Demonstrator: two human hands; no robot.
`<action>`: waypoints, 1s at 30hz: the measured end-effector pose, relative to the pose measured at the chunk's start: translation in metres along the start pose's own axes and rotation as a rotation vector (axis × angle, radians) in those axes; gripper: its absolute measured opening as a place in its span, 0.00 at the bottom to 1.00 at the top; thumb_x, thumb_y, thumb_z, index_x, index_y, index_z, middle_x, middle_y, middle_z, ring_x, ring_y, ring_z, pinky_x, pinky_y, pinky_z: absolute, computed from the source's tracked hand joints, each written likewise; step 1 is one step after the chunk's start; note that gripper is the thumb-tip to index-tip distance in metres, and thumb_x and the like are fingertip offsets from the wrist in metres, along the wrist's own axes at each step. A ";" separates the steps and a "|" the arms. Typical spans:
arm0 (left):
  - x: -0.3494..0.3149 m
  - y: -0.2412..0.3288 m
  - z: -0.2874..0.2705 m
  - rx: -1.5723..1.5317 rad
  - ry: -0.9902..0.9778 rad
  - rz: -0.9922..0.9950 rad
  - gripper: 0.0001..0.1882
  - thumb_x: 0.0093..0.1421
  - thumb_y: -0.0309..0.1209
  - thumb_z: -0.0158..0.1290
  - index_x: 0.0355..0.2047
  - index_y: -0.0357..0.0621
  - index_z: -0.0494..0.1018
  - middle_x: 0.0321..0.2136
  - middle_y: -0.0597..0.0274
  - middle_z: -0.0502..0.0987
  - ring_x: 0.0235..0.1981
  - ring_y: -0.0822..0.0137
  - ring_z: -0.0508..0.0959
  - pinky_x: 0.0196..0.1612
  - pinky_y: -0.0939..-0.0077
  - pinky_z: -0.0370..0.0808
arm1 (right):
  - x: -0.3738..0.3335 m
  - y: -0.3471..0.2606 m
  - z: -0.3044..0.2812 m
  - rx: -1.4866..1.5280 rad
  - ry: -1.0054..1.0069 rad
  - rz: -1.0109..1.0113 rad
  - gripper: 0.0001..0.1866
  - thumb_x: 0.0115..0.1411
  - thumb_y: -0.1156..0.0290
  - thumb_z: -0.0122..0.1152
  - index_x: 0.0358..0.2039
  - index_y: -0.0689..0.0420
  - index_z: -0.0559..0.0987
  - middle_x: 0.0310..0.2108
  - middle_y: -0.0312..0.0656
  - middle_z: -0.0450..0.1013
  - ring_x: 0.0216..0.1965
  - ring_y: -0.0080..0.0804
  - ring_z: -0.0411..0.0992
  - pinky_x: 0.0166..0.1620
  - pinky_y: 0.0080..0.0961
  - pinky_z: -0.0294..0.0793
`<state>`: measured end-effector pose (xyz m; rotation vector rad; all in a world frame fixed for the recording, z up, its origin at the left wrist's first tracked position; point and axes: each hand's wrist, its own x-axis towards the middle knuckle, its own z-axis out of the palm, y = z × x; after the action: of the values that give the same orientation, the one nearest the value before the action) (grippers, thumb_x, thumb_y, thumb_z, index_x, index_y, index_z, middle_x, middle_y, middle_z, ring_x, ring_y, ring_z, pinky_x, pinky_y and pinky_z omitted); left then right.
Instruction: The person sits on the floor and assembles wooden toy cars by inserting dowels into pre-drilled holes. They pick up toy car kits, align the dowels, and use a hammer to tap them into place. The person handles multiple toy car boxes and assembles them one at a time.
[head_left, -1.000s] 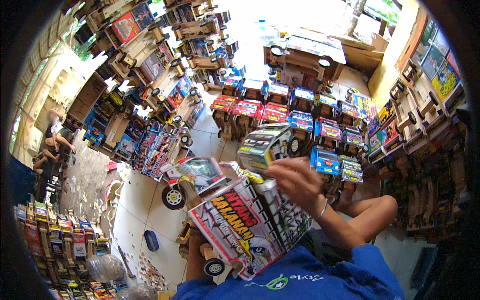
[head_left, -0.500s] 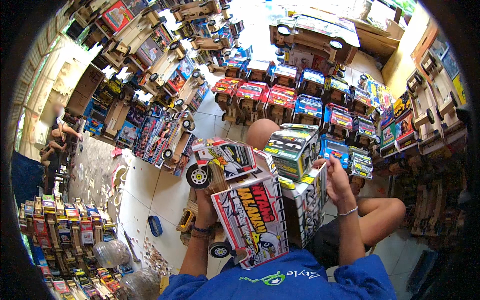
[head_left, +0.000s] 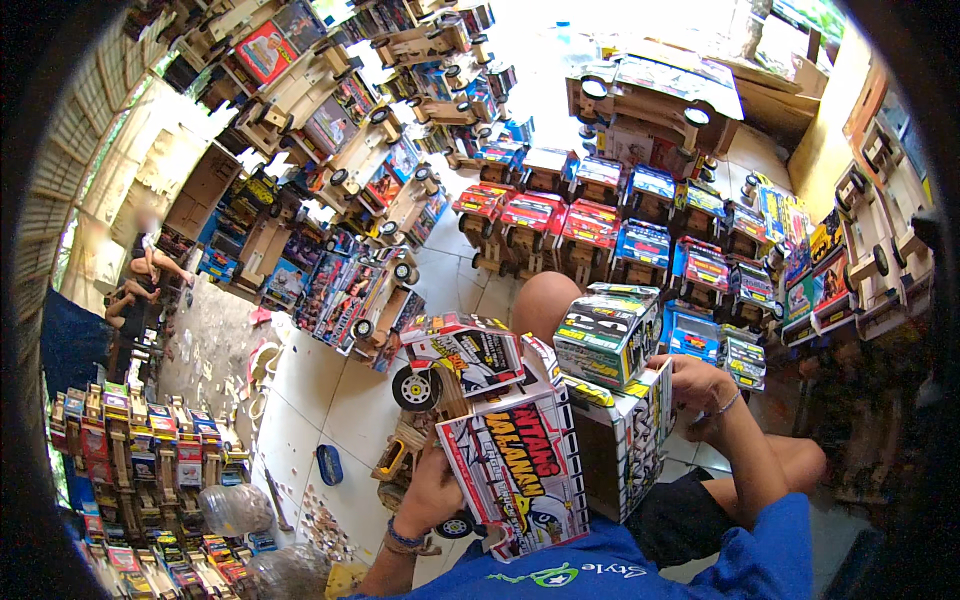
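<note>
On my lap a red and white toy truck (head_left: 515,480) lies tipped on its side toward me, its black wheels and wooden underside to the left. My left hand (head_left: 436,490) grips it by the underside near the rear wheel; part of the fingers is hidden behind it. Right beside it stands a second toy truck with a green and black cab (head_left: 605,340) and a white patterned box. My right hand (head_left: 700,384) is closed at the upper right edge of that box, fingers bent over it.
Rows of finished-looking toy trucks (head_left: 590,235) stand ahead on the tiles, and stacked ones (head_left: 350,290) to the left. More toy trucks (head_left: 140,450) fill the lower left. A blue oval object (head_left: 329,465) and a hammer (head_left: 277,500) lie on the floor. Another person (head_left: 150,260) sits far left.
My right hand has turned, its wrist bending, and moved slightly down along the second truck's box edge. My left hand has slid lower on the red and white truck. The whole view has shifted slightly.
</note>
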<state>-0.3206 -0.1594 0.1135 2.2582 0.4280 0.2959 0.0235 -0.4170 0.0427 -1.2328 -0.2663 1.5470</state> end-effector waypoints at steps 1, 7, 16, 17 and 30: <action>-0.002 -0.002 -0.002 -0.108 -0.003 -0.133 0.21 0.61 0.27 0.52 0.55 0.34 0.68 0.49 0.45 0.77 0.55 0.54 0.74 0.62 0.64 0.64 | 0.005 0.000 -0.005 -0.055 -0.034 0.007 0.16 0.63 0.71 0.60 0.50 0.63 0.75 0.44 0.41 0.78 0.43 0.29 0.78 0.49 0.28 0.76; -0.010 -0.033 -0.010 -0.476 -0.049 -0.510 0.21 0.61 0.26 0.53 0.54 0.31 0.68 0.48 0.48 0.78 0.49 0.62 0.78 0.55 0.69 0.73 | 0.027 0.014 -0.026 -0.159 -0.164 -0.082 0.26 0.53 0.68 0.74 0.49 0.66 0.76 0.41 0.41 0.78 0.41 0.25 0.76 0.46 0.26 0.76; -0.037 -0.016 -0.027 -1.053 0.116 -0.406 0.21 0.61 0.24 0.59 0.54 0.37 0.71 0.48 0.58 0.78 0.46 0.65 0.80 0.51 0.68 0.78 | -0.014 -0.029 0.007 -0.756 -0.163 -0.150 0.23 0.48 0.65 0.79 0.40 0.64 0.81 0.35 0.35 0.78 0.39 0.24 0.72 0.44 0.28 0.74; -0.035 -0.010 -0.035 -0.922 0.144 -0.316 0.20 0.61 0.24 0.58 0.54 0.37 0.72 0.51 0.59 0.77 0.48 0.66 0.79 0.51 0.69 0.77 | -0.020 -0.032 0.014 -0.616 -0.272 -0.356 0.24 0.47 0.66 0.79 0.42 0.64 0.81 0.36 0.35 0.78 0.40 0.24 0.72 0.45 0.28 0.74; 0.171 0.015 -0.102 -0.773 0.470 0.266 0.28 0.59 0.22 0.59 0.59 0.36 0.64 0.53 0.57 0.73 0.51 0.67 0.75 0.53 0.71 0.74 | -0.028 -0.097 0.041 -0.429 0.634 -0.873 0.20 0.54 0.74 0.69 0.48 0.58 0.77 0.37 0.34 0.78 0.34 0.18 0.73 0.36 0.20 0.76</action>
<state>-0.1959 -0.0318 0.2040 1.4661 0.1904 0.9607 0.0440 -0.3859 0.1448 -1.5736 -0.6302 0.3251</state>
